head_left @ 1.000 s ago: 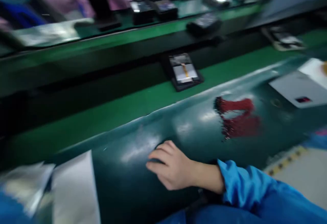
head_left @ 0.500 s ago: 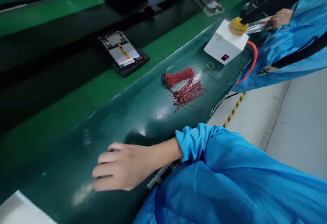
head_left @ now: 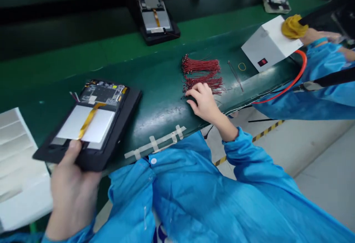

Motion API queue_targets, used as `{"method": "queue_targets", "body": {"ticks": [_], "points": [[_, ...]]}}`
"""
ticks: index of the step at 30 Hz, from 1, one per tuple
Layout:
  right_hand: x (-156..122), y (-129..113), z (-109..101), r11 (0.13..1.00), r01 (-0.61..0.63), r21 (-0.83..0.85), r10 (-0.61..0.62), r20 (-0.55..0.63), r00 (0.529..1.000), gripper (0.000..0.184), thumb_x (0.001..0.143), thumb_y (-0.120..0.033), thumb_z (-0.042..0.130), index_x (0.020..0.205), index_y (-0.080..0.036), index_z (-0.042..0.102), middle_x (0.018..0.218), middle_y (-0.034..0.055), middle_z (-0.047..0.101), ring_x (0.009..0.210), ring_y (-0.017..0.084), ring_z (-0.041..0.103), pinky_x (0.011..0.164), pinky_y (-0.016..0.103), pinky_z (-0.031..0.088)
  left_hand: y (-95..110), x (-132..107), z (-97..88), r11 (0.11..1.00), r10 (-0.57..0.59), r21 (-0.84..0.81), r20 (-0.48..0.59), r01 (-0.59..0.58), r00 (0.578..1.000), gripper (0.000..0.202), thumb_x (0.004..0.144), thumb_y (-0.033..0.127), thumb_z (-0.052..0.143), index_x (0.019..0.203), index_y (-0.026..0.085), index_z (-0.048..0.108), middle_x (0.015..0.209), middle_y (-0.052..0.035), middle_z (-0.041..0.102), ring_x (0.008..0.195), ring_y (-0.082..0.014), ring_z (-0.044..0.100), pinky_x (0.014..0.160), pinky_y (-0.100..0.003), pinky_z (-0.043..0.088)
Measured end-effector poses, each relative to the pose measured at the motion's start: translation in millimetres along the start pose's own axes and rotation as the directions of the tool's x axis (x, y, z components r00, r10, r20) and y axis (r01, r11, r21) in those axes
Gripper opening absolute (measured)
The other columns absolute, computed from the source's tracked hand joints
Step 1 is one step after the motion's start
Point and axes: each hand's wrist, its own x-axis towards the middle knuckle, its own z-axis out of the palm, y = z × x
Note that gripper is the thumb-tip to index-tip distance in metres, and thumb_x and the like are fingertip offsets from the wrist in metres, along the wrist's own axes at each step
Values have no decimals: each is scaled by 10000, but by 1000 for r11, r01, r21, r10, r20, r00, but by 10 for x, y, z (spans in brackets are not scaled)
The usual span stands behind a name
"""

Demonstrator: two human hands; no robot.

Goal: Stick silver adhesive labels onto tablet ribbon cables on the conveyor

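My left hand (head_left: 73, 184) grips the lower edge of an opened tablet (head_left: 90, 115), thumb on top and the other fingers mostly hidden beneath. The tablet shows a silver battery, a dark circuit board and an orange ribbon cable, and rests in a black holder (head_left: 130, 106). Thin wires stick up at its left side. My right hand (head_left: 203, 102) is at the near edge of the red wires (head_left: 201, 67), which lie in two bunches. Its fingers are curled, with thumb and forefinger slightly apart beside a dark wire end.
Another opened tablet (head_left: 155, 15) lies on the green strip behind the bench. A white box (head_left: 271, 43) with a red switch stands at right, near a loose wire (head_left: 235, 76) and a yellow rubber band (head_left: 242, 66). White trays (head_left: 16, 161) are at left. A co-worker's blue sleeve (head_left: 318, 54) shows at right.
The view has swung left. My right hand has moved from the bare bench to the red wires. My left hand and the tablet it holds have come into view.
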Motion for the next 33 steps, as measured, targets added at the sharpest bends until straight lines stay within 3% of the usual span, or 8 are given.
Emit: {"method": "queue_targets", "body": {"ticks": [2,4,6,10,15,21,29,33], "points": [[91,-20,96,995,87,-41,-86,42,995,175,994,-212,605,1130,-227,714,1205,141,623,1143,332,498,899,473,423,-54,-139,134,973,-109,-218,-155,74,982,494,943,528,708,1425,535,599,1305,78,741,1303,-285,657,1113,-597,591],[195,-26,130,989,143,-49,-139,76,987,146,1010,-209,583,1022,-219,728,1169,138,614,1135,329,488,900,478,417,-82,-282,191,891,-235,-422,-115,167,965,413,883,462,812,1286,472,720,1309,53,748,1266,-271,675,1094,-507,618],[282,-28,128,982,189,-1,-188,93,978,174,1021,-216,568,930,-213,717,1125,125,605,1111,311,490,909,474,418,-115,-405,136,823,-330,-429,172,372,928,308,851,492,853,1139,399,802,1257,-15,770,1081,-280,733,888,-436,684],[384,-113,133,942,277,192,-296,80,952,131,999,-185,565,910,-202,659,1060,91,602,1034,258,535,982,473,430,-177,-458,-86,838,-391,-62,626,542,675,401,842,644,825,965,263,852,899,-107,772,575,-167,611,444,-245,489],[414,-148,114,957,261,129,-275,100,956,111,983,-147,538,998,-203,632,1129,118,626,1093,302,530,959,496,436,-21,-262,82,961,-91,-176,523,212,848,376,882,572,828,878,200,772,694,-23,640,513,-70,444,451,-153,326],[396,-6,82,960,279,-1,-274,198,941,116,960,-163,566,889,-201,650,1090,121,626,1082,324,518,913,506,432,225,-187,406,990,106,-135,579,-33,809,294,915,451,756,877,160,740,655,-18,617,503,-82,441,464,-185,339],[252,-626,253,763,556,329,-528,-180,830,148,1066,-265,546,966,-219,645,997,60,623,955,214,560,871,412,451,238,8,769,975,61,-215,510,59,858,316,840,411,752,1027,160,707,730,-6,613,517,-77,429,468,-193,309],[186,-856,250,751,566,339,-557,-134,820,189,1092,-295,498,995,-233,647,1012,61,622,976,222,556,864,417,425,258,57,810,958,50,-264,538,112,842,323,851,473,741,890,169,640,667,19,547,476,-63,341,460,-207,266]]}}
